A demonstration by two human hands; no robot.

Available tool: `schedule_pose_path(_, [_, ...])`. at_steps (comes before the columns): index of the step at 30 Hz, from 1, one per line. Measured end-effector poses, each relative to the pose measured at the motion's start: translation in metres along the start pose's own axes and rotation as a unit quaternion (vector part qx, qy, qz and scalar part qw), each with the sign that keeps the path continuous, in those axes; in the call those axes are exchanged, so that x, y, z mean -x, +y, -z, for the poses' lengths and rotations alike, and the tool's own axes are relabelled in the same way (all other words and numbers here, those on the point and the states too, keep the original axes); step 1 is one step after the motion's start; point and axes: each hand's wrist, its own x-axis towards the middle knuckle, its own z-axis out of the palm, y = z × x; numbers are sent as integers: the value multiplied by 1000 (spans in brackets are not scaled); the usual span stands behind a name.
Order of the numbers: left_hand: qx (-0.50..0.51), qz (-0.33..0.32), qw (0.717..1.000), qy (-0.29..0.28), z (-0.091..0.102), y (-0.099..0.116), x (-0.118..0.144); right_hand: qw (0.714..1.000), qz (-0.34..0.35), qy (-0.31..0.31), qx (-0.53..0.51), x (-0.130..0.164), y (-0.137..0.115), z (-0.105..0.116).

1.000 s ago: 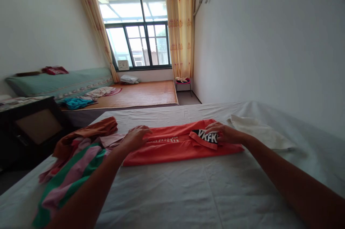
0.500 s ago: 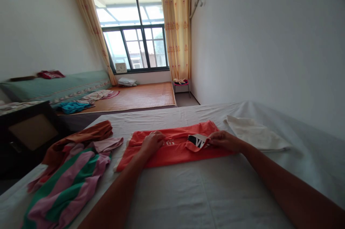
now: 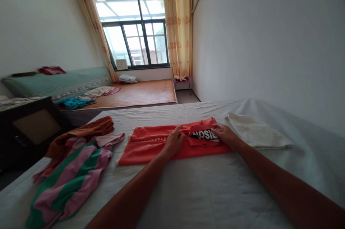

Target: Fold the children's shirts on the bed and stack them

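An orange-red shirt [image 3: 151,147] lies folded into a long strip on the white bed sheet. A folded-over part near its right end shows a black printed patch [image 3: 203,134] with white letters. Resting on the middle of the shirt, just left of that patch, is my left hand [image 3: 174,141], open with its fingers partly extended. My right hand [image 3: 225,134] pinches the shirt at the patch's right edge, and its fingers cover some of the print.
Rumpled clothes, among them a green-and-pink striped garment [image 3: 72,182] and a rust-brown one [image 3: 81,134], lie at left. To the right is a folded white cloth [image 3: 256,130]. Beyond stand a dark cabinet [image 3: 35,125] and a second bed [image 3: 145,92] by the window.
My left hand has slid right along the shirt to its middle. The flap under my right hand is now spread flatter, showing more white letters. My right hand has shifted slightly.
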Motion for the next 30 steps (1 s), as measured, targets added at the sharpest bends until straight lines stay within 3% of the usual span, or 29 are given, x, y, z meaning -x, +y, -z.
schedule_pose_path(2, [-33, -14, 999, 15, 8, -6, 2, 988, 49, 74, 126, -1, 1, -1])
schedule_pose_path(5, [-97, -49, 994, 24, 27, -15, 5, 930, 196, 118, 288, 5, -9, -5])
schedule_pose_path(7, [-134, -51, 989, 24, 44, -24, 6, 894, 283, 56, 343, 13, -17, -13])
schedule_pose_path(9, [-186, -30, 982, 20, 64, -35, 6, 874, 324, -45, 359, 21, -23, -24])
schedule_pose_path(11, [-251, 14, 968, 5, 85, -48, 8, 865, 324, -119, 365, 27, -24, -34])
schedule_pose_path(13, [-315, 75, 946, -6, 103, -62, 13, 866, 300, -141, 375, 30, -23, -41])
schedule_pose_path(16, [-372, 173, 912, 6, 125, -78, 19, 872, 263, -116, 396, 30, -24, -44])
schedule_pose_path(19, [-384, 218, 897, 21, 134, -84, 21, 867, 246, -89, 424, 30, -31, -46])
schedule_pose_path(23, [-391, 183, 901, 37, 119, -67, 16, 850, 234, -78, 466, 27, -43, -55])
schedule_pose_path(27, [-297, -40, 954, -5, 69, -24, 12, 839, 232, -68, 487, 25, -44, -61])
schedule_pose_path(30, [-227, -166, 957, -70, 27, 7, 18, 846, 251, -75, 464, 26, -37, -57])
